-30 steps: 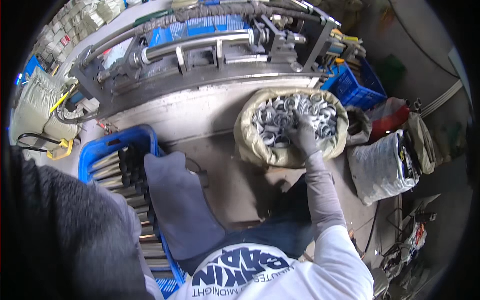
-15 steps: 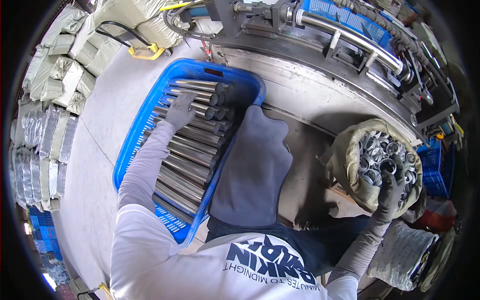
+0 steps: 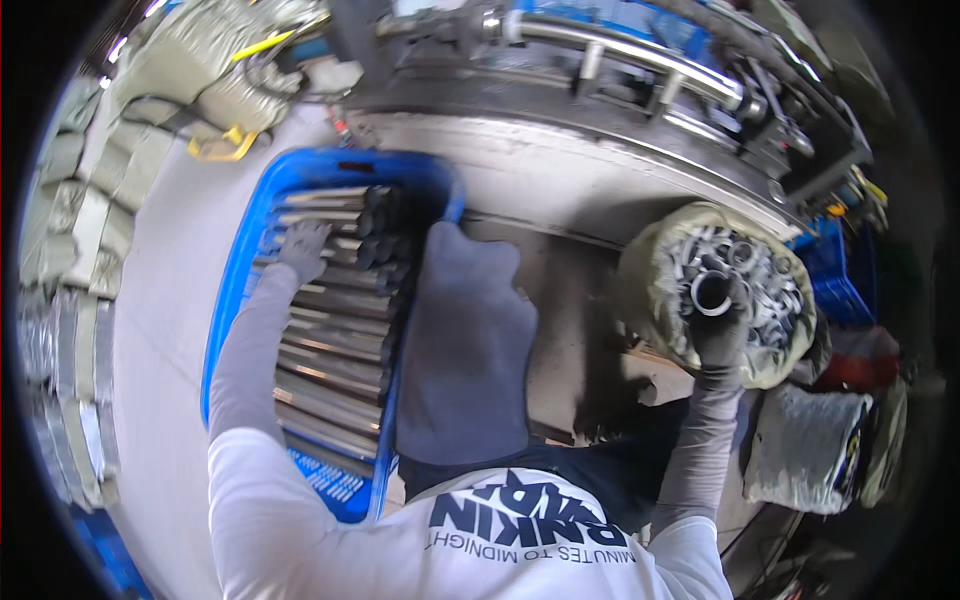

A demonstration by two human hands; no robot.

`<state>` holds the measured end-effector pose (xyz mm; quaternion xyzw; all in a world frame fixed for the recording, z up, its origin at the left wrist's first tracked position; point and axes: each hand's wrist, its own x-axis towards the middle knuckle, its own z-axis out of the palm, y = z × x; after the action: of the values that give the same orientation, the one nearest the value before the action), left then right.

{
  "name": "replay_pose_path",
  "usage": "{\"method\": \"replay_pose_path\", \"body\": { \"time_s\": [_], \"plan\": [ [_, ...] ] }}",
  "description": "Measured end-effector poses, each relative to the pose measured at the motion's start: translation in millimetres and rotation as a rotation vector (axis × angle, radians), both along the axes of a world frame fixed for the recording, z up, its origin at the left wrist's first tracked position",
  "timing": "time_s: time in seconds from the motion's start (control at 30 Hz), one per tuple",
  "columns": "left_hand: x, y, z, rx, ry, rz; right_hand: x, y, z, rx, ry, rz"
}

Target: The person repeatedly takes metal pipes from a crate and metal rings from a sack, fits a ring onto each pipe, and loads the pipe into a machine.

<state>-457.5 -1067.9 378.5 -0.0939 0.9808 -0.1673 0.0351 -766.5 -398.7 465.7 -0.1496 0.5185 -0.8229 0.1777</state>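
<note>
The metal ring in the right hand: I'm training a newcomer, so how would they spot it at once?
Look right, below the long grey metal machine, to the round cream woven sack. Over its heaped grey metal rings, find the right hand. The silvery metal ring it holds stands out by its large, dark round opening.

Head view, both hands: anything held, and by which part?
Right hand: a gray ring, apparently by its rim on the near side. Left hand: over the tubes in the blue crate; blur hides any grip.
</note>
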Motion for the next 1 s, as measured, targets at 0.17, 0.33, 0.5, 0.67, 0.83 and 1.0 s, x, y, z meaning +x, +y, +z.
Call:
{"method": "replay_pose_path", "body": {
  "time_s": [0.17,0.33,0.5,0.67,0.83,1.0],
  "plan": [
    [-15,28,27,0.502,-0.041,0.141,15,6,5,-0.236,-0.422,-0.074],
    [-21,83,69,0.227,0.204,-0.129,7,25,-10,-0.206,-0.231,-0.167],
    [-48,145,150,0.446,0.44,-0.113,17,42,12,-0.437,-0.327,0.108],
    [-64,202,195,0.969,0.53,0.141,28,51,14,-0.387,-0.279,0.03],
    [-78,267,204,1.091,0.403,0.004,23,51,0,-0.459,-0.315,0.065],
    [-83,306,192,1.017,0.274,-0.041,36,34,8,-0.538,-0.386,0.092]
  ]
}}
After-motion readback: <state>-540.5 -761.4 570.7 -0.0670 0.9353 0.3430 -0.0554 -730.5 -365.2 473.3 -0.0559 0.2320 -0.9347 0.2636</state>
